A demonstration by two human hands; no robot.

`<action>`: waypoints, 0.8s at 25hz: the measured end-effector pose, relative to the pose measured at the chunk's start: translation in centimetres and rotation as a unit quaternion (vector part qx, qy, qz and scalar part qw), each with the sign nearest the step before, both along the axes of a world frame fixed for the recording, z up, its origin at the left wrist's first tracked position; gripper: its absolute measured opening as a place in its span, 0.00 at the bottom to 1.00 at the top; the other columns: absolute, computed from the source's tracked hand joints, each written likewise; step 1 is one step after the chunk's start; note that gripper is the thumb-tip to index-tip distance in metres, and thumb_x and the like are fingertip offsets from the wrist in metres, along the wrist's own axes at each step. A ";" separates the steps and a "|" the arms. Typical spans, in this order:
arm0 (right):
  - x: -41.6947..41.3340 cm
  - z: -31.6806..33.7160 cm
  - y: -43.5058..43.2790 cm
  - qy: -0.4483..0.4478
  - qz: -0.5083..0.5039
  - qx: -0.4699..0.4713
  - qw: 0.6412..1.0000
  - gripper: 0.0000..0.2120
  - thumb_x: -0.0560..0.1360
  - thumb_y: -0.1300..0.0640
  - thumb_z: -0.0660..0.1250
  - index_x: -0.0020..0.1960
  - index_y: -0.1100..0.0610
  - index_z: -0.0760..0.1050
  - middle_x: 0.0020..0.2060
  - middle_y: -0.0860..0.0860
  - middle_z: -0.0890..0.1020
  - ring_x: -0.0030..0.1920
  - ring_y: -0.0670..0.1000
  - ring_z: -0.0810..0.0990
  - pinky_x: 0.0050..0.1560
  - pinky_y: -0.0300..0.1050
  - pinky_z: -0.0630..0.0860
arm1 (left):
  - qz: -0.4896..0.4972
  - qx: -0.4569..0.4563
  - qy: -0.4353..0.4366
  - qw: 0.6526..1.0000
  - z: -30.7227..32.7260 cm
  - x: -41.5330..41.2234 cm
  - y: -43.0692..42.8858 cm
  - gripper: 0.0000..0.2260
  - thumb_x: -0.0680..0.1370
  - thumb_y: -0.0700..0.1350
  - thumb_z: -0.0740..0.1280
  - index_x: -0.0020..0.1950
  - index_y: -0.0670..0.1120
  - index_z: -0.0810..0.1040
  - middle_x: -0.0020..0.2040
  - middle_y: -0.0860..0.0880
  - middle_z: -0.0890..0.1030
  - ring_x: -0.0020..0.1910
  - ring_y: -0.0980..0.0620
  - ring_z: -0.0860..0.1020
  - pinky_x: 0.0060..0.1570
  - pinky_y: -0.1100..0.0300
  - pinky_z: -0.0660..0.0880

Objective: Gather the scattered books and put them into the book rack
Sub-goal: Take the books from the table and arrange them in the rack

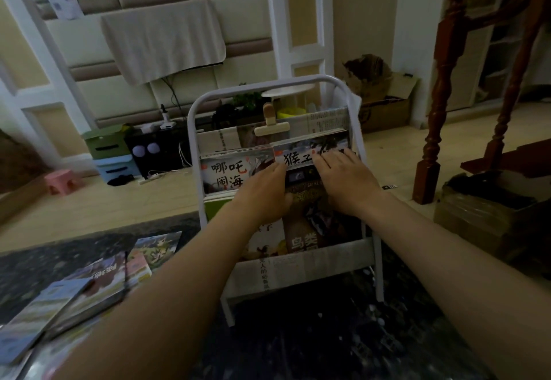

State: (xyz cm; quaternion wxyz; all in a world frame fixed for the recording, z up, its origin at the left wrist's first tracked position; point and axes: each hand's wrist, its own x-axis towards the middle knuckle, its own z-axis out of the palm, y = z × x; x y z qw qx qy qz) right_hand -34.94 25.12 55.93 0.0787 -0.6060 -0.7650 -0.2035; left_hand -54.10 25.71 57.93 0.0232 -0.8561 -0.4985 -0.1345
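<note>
Loose books (89, 287) lie fanned on the dark tabletop (313, 344) at near left, well apart from the hands. Both hands are on a dark book (299, 178) standing in the lowest pocket of the white book rack (193, 120) on the tabletop. The left hand (262, 193) grips its left edge, thumb on the cover, and the right hand (348, 184) lies across its top right, fingers straight (not curled). Two picture books (229, 172) stand in the tier behind, and a cardboard box (384, 108) sits on the floor beyond.
</note>
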 end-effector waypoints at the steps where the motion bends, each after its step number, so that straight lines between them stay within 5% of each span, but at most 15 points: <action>1: -0.3 0.5 -0.4 -0.005 -0.009 -0.016 1.000 0.38 0.76 0.53 0.65 0.80 0.62 0.51 0.74 0.59 0.65 0.74 0.60 0.62 0.76 0.58 0.54 | -0.009 -0.011 -0.004 1.000 0.4 -0.8 -0.2 0.21 0.77 0.50 0.66 0.68 0.47 0.66 0.63 0.47 0.74 0.60 0.44 0.74 0.56 0.51 0.73; 4: -2.8 1.8 -1.3 0.037 -0.005 -0.036 0.999 0.37 0.76 0.54 0.65 0.79 0.60 0.52 0.76 0.57 0.62 0.77 0.58 0.58 0.77 0.61 0.52 | -0.004 -0.018 -0.024 1.000 1.0 -3.7 -1.5 0.28 0.77 0.52 0.66 0.74 0.48 0.62 0.71 0.47 0.70 0.68 0.45 0.70 0.64 0.50 0.69; 7: -7.9 2.3 -1.7 0.078 0.059 0.003 0.995 0.29 0.78 0.52 0.61 0.76 0.60 0.60 0.72 0.58 0.69 0.72 0.59 0.67 0.73 0.59 0.60 | 0.011 0.007 -0.044 0.999 1.5 -7.5 -2.9 0.26 0.78 0.51 0.66 0.74 0.49 0.64 0.70 0.48 0.71 0.67 0.46 0.71 0.63 0.51 0.71; 10: -13.9 2.7 -2.0 0.094 0.128 0.061 0.985 0.21 0.77 0.57 0.60 0.70 0.60 0.69 0.62 0.58 0.77 0.62 0.60 0.75 0.64 0.56 0.70 | 0.063 0.028 -0.047 0.997 1.3 -12.8 -3.7 0.19 0.78 0.51 0.65 0.68 0.48 0.71 0.67 0.47 0.73 0.64 0.45 0.74 0.62 0.50 0.73; 14: -21.6 2.3 -2.5 0.101 0.193 0.069 0.973 0.16 0.76 0.59 0.63 0.63 0.59 0.74 0.54 0.58 0.78 0.53 0.60 0.78 0.52 0.56 0.77 | 0.160 0.019 -0.022 0.987 -0.1 -21.4 -5.0 0.25 0.80 0.50 0.63 0.75 0.45 0.64 0.76 0.45 0.64 0.72 0.44 0.66 0.69 0.49 0.66; 20: -31.3 -2.2 -3.3 0.104 0.234 -0.028 0.966 0.13 0.77 0.59 0.62 0.61 0.59 0.72 0.54 0.57 0.76 0.53 0.60 0.77 0.48 0.53 0.77 | 0.258 -0.088 -0.041 0.961 -4.6 -33.2 -7.2 0.14 0.80 0.47 0.62 0.64 0.43 0.72 0.63 0.43 0.74 0.56 0.42 0.74 0.56 0.47 0.74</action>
